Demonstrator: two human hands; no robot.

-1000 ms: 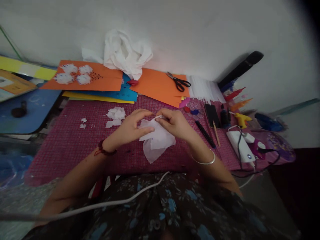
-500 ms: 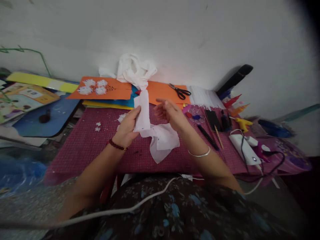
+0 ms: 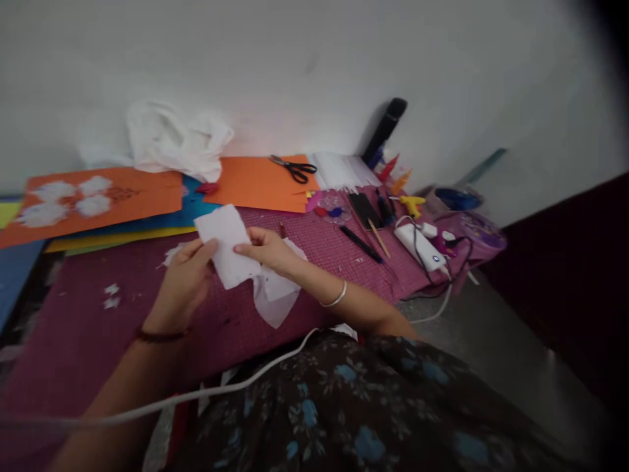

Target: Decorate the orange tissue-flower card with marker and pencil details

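Note:
Between my two hands is a folded white tissue paper (image 3: 227, 246), held up over the table. My left hand (image 3: 185, 278) pinches its left edge, thumb on top. On the opposite edge, the thumb and fingers of my right hand (image 3: 268, 250) grip the same paper. Below and to the right lies another loose piece of white tissue (image 3: 278, 298) with small dark marks, partly hidden by my right hand. A small white scrap (image 3: 173, 254) peeks out behind my left hand.
An orange sheet with white tissue flowers (image 3: 98, 219) lies at the left. Scissors (image 3: 295, 169) rest on another orange sheet (image 3: 255, 190). Crumpled white cloth or tissue (image 3: 177, 141) stands against the wall. A black pen (image 3: 361, 244), yellow glue gun (image 3: 411, 204) and white power strip (image 3: 420, 248) are at right.
My right hand, free and apart from the paper before, now grips its right edge. The folded tissue has tilted and come away from the crumpled white pile. The view has swung to the right.

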